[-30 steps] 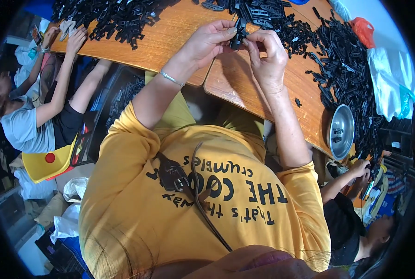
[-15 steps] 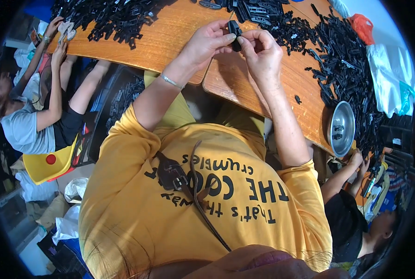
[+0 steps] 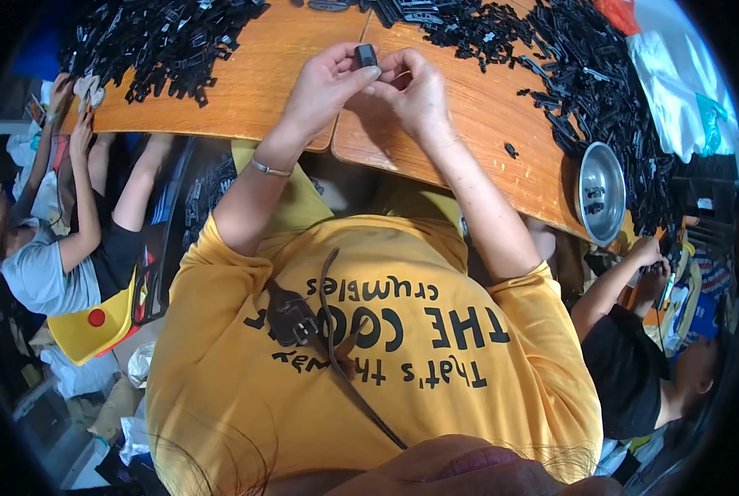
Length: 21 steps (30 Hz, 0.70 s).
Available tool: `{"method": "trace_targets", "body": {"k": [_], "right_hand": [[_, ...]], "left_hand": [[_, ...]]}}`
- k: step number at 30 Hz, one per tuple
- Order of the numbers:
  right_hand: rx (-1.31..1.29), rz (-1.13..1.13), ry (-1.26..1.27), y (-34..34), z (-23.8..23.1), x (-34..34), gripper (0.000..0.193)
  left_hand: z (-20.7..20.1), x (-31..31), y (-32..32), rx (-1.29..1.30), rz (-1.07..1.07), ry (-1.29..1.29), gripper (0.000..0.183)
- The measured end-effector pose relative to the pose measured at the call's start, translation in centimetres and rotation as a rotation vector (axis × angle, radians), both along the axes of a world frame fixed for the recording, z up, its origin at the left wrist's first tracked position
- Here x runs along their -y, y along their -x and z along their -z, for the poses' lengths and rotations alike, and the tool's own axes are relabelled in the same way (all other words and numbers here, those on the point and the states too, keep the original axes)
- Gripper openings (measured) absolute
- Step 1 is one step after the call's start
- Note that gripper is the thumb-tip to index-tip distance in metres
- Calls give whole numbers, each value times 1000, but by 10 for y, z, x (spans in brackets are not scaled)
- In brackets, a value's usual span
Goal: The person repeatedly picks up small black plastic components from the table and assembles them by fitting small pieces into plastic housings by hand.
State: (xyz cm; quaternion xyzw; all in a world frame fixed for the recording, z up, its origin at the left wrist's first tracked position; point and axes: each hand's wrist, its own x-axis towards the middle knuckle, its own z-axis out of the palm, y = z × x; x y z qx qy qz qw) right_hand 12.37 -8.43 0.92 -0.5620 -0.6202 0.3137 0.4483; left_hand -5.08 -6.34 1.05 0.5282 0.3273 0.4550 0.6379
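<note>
Above the near edge of the wooden table, a small black plastic piece with a smooth top is pinched between the thumb and fingers of my left hand. My right hand is right beside it, fingers curled and thumb pressed in near my left thumb. Whatever its fingertips grip is hidden behind them. Loose black plastic parts are spread on the table beyond my hands. One small black part lies alone to the right of my right forearm.
A metal bowl with a few black parts stands at the table's right edge, beside a big heap of black parts. Another heap lies far left. Clear plastic bags are at right. Co-workers sit on both sides.
The black piece has turned in my fingers and shows a different face. My right fingers have closed in lower beside it. The whole view has shifted a little.
</note>
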Motion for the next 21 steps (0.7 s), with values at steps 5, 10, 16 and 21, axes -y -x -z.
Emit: {"method": "trace_targets", "body": {"k": [5, 10, 16, 21], "right_hand": [[-8, 16, 5, 1, 14, 6, 37], [-47, -152, 78, -3, 14, 12, 35], [183, 72, 79, -88, 6, -16, 31], [780, 368, 95, -165, 18, -53, 28]], "left_hand": [[4, 0, -7, -109, -12, -29, 33], [15, 3, 9, -81, 54, 139, 29], [-27, 51, 112, -253, 1, 215, 33], [-12, 95, 245, -1039, -104, 89, 28]]}}
